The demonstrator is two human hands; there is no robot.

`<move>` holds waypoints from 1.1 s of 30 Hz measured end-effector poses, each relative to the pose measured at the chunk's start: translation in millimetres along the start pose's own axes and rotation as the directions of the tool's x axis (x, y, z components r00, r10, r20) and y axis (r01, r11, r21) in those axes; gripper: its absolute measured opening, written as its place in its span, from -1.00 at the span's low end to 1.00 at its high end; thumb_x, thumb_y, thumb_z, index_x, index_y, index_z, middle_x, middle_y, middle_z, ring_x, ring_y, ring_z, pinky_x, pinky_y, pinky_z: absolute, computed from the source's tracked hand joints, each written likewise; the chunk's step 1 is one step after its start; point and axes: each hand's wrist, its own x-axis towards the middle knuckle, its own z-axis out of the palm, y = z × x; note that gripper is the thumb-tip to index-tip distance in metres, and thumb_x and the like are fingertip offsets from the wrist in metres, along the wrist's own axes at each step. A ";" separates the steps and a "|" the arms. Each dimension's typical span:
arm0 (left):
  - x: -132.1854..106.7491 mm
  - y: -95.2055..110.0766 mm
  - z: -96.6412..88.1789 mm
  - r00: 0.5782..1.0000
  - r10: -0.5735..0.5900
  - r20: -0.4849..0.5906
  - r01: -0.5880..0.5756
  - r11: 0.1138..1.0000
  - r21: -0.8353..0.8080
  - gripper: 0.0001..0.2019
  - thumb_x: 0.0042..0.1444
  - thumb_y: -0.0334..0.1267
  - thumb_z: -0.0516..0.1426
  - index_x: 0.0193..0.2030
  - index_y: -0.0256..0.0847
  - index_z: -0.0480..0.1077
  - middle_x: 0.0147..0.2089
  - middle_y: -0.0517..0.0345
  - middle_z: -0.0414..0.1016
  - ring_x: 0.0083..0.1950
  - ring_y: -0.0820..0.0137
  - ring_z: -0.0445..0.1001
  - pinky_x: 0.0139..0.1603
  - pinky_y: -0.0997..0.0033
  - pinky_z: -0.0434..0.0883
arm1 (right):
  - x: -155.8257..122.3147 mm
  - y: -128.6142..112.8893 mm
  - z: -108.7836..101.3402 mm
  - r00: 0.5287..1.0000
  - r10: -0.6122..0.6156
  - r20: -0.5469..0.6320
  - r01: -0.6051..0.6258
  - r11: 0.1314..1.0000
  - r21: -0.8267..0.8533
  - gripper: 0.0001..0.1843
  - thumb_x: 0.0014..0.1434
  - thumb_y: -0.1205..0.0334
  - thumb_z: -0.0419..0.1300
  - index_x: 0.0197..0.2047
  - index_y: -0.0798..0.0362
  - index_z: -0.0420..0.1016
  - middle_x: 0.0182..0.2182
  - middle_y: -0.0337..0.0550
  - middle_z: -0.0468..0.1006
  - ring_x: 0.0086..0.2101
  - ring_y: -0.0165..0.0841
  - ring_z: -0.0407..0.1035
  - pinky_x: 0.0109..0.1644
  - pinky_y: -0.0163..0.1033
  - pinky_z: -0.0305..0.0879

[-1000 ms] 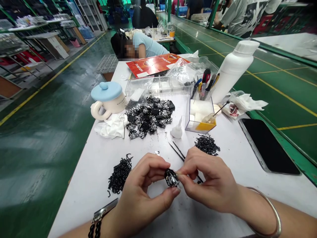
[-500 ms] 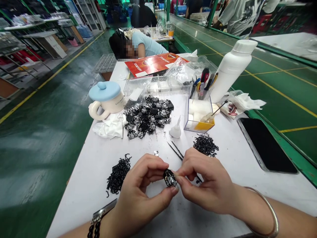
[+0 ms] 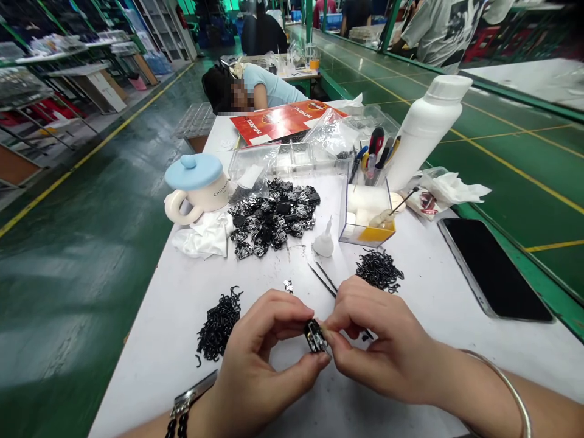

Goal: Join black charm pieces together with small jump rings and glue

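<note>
Between the thumb and fingers of my left hand (image 3: 269, 359) is a small black-and-silver part (image 3: 316, 336), held on edge above the white table. My right hand (image 3: 378, 340) pinches thumb and forefinger together against the part's right edge; whatever lies inside that pinch is hidden. A pair of dark tweezers (image 3: 323, 279) lies on the table, partly covered by my right hand. Small curved black pieces form one pile (image 3: 219, 325) left of my left hand and another pile (image 3: 379, 269) beyond my right hand. Similar black-and-silver parts lie in a heap (image 3: 274, 219) farther back.
A lidded mug (image 3: 201, 188) stands at the left edge, with crumpled white tissue (image 3: 207, 234) before it. Behind my hands are a small white dropper bottle (image 3: 324, 240), a clear tool box (image 3: 367, 228) and a white bottle (image 3: 426, 131). A phone (image 3: 495, 267) lies right. Someone leans over the far end.
Both hands have shifted slightly down with the part, which has turned a little between the fingers. My grip looks the same, and the view has tilted slightly.
</note>
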 end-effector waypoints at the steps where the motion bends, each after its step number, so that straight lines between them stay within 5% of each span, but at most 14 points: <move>1: 0.0 0.2 0.1 1.000 -0.004 0.002 0.004 1.000 -0.005 -0.63 -0.07 -0.54 0.24 -0.12 -0.12 0.37 -0.20 0.14 0.34 -0.19 0.50 0.40 -0.20 0.66 0.47 | -0.2 -0.5 -0.6 1.000 0.002 0.012 -0.002 1.000 -0.006 -0.89 0.00 0.50 0.11 -0.42 0.11 0.29 -0.54 -0.29 0.25 -0.46 -0.54 0.14 -0.37 -0.38 0.09; 12: -0.6 -1.9 1.3 0.986 -0.152 0.069 0.161 0.973 -0.163 -0.68 -0.05 -0.51 0.24 -0.16 -0.12 0.38 -0.18 0.16 0.34 -0.18 0.49 0.45 -0.16 0.62 0.47 | -0.1 -6.0 -6.7 0.993 0.028 0.119 -0.026 0.999 -0.018 -0.85 -0.01 0.54 0.11 -0.45 0.13 0.23 -0.52 -0.31 0.24 -0.44 -0.55 0.10 -0.33 -0.39 0.05; 18: -1.1 -3.3 0.1 0.976 -0.186 0.113 0.205 0.960 -0.192 -0.68 -0.03 -0.50 0.24 -0.15 -0.07 0.38 -0.16 0.18 0.33 -0.15 0.47 0.45 -0.11 0.56 0.47 | 1.5 -5.7 -8.0 0.939 0.281 0.200 -0.303 0.949 0.090 -0.89 0.01 0.46 0.12 -0.48 0.12 0.27 -0.56 -0.34 0.23 -0.49 -0.59 0.11 -0.39 -0.44 0.04; 24: -0.8 -1.9 -1.6 0.973 -0.191 0.129 0.217 0.947 -0.236 -0.64 -0.06 -0.51 0.26 -0.15 -0.04 0.40 -0.17 0.23 0.33 -0.16 0.53 0.44 -0.13 0.64 0.45 | 6.4 -2.7 -11.9 0.773 0.510 0.376 -0.627 0.704 0.333 -0.86 0.06 0.28 0.18 -0.48 0.13 0.37 -0.63 -0.34 0.26 -0.55 -0.59 0.11 -0.48 -0.45 0.04; 33: 1.2 0.0 -2.0 0.967 -0.222 0.122 0.250 0.917 -0.311 -0.65 -0.05 -0.51 0.26 -0.16 -0.04 0.41 -0.18 0.25 0.34 -0.18 0.57 0.47 -0.13 0.67 0.45 | 8.1 10.9 -3.7 0.689 0.481 0.542 -0.702 0.258 0.663 -0.82 -0.08 0.30 0.36 -0.42 0.20 0.48 -0.51 -0.24 0.46 -0.47 -0.61 0.29 -0.37 -0.51 0.22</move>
